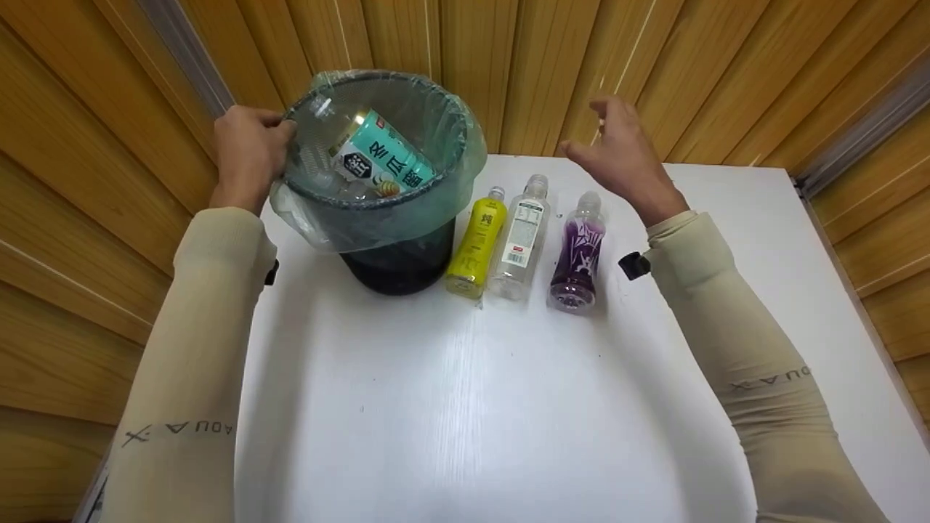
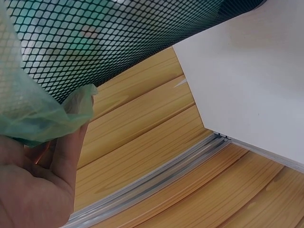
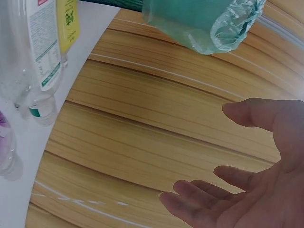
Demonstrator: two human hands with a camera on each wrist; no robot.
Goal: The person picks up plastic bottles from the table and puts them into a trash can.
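Observation:
A black mesh bin (image 1: 396,254) lined with a green plastic bag (image 1: 378,218) stands on the white table (image 1: 465,407). A teal-labelled bottle (image 1: 378,156) lies inside it. My left hand (image 1: 247,156) grips the bin's rim at its left side; in the left wrist view the hand (image 2: 38,185) touches the bag (image 2: 33,118) beside the mesh (image 2: 118,33). My right hand (image 1: 621,156) hovers open above the table, holding nothing, fingers (image 3: 199,204) spread. Below it lie a yellow bottle (image 1: 476,243), a clear bottle (image 1: 519,240) and a purple bottle (image 1: 577,254) side by side.
Wooden slatted floor (image 1: 87,181) surrounds the table on the left, far and right sides, with a metal rail (image 2: 152,180) running in it. The table's near half is bare white surface.

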